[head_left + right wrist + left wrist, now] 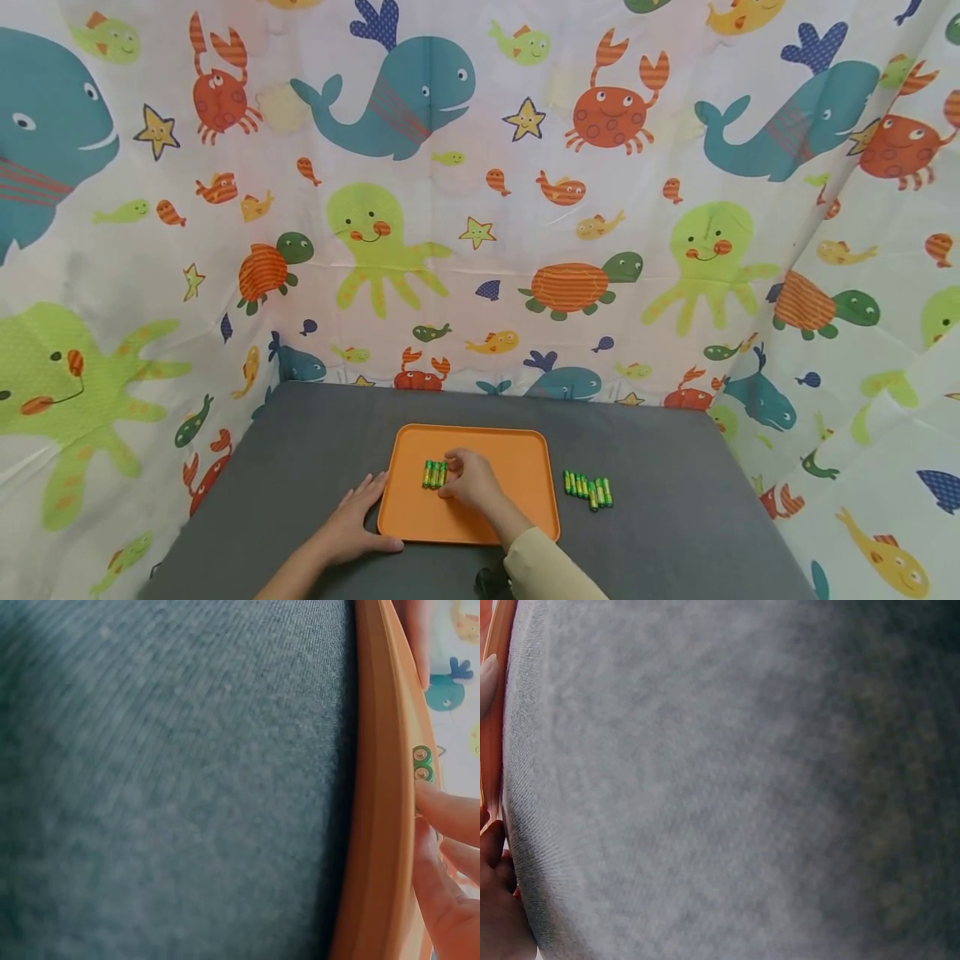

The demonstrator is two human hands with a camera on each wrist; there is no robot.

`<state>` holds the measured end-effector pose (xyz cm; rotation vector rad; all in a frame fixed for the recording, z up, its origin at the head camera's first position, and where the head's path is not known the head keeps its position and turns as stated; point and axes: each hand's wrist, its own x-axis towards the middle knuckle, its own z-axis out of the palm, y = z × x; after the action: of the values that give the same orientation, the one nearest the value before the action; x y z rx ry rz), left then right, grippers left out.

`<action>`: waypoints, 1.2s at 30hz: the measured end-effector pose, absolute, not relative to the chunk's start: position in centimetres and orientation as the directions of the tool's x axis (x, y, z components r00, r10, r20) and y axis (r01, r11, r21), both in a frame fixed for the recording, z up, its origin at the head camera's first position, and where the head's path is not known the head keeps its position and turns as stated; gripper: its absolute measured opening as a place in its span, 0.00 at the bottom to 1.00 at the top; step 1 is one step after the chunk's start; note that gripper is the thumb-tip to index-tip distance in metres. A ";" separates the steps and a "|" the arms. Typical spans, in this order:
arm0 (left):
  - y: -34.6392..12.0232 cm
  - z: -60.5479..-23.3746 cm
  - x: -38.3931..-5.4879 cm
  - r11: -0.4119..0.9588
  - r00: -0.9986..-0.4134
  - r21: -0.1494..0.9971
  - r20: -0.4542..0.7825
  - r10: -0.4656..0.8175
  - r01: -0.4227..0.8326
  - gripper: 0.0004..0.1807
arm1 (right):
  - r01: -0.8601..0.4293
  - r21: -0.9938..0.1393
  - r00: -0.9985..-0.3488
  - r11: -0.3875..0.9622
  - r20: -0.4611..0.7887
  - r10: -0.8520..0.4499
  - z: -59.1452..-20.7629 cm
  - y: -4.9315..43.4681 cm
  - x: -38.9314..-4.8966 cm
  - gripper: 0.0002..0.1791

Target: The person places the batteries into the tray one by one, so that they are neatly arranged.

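Note:
An orange tray lies on the grey table. On it, left of its middle, several green-and-yellow batteries lie side by side in a short row. My right hand is at the right end of this row, with thumb and forefinger pinching a battery that the fingers mostly hide. In the right wrist view, two battery ends show just beyond the fingertips. My left hand rests at the tray's lower left edge, its fingers spread along the side and the thumb at the near corner.
To the right of the tray, more green-and-yellow batteries lie grouped on the grey table. A white curtain printed with sea animals hangs behind the table and along both sides. Something black sits by my right wrist.

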<state>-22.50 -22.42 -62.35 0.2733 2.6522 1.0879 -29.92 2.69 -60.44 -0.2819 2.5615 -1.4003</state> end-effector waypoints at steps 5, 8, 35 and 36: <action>-22.5 -62.4 -22.8 0.706 -0.948 0.704 -0.162 0.274 0.083 0.66 | -0.066 -0.859 -0.959 0.508 -0.086 -0.269 -60.0 3.0 -29.8 0.34; -22.5 -62.6 -22.9 0.706 -0.947 0.702 -0.158 0.280 0.092 0.66 | -0.064 -0.872 -0.958 0.486 -0.082 -0.274 -59.9 3.5 -29.6 0.34; -22.6 -62.3 -22.5 0.689 -0.945 0.722 -0.183 0.272 0.058 0.66 | -0.117 -0.886 -0.966 0.449 -0.003 -0.258 -57.9 8.2 -27.6 0.32; -22.7 -62.4 -22.5 0.691 -0.945 0.721 -0.185 0.270 0.056 0.66 | -0.119 -0.886 -0.967 0.448 0.001 -0.255 -57.9 8.4 -27.4 0.33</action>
<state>-22.53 -22.65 -62.43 0.2586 2.6263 1.1062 -27.41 8.43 -57.87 -0.3326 2.5579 -1.5494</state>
